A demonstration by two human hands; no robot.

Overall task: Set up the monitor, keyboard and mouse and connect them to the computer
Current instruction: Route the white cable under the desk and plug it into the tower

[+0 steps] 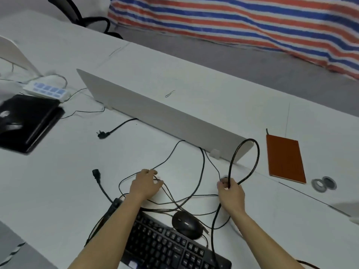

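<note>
A black keyboard [171,247] lies at the near edge of the white desk [58,167], with a black mouse [186,223] resting on its top edge. Thin black cables [203,171] tangle on the desk between my hands. My left hand [146,184] rests on the thin cables with its fingers curled over them. My right hand [231,193] grips a thick black cable [257,152] that arcs up in a loop. A power cord's socket end [95,174] and its wall plug [102,134] lie to the left. The black computer [27,121] sits far left.
A low white divider panel [155,111] crosses the desk behind the cables. A white power strip [46,90] lies by the computer. An orange notebook [284,158] and a grey cable grommet [323,183] lie at the right. An office chair and a striped tarp are beyond.
</note>
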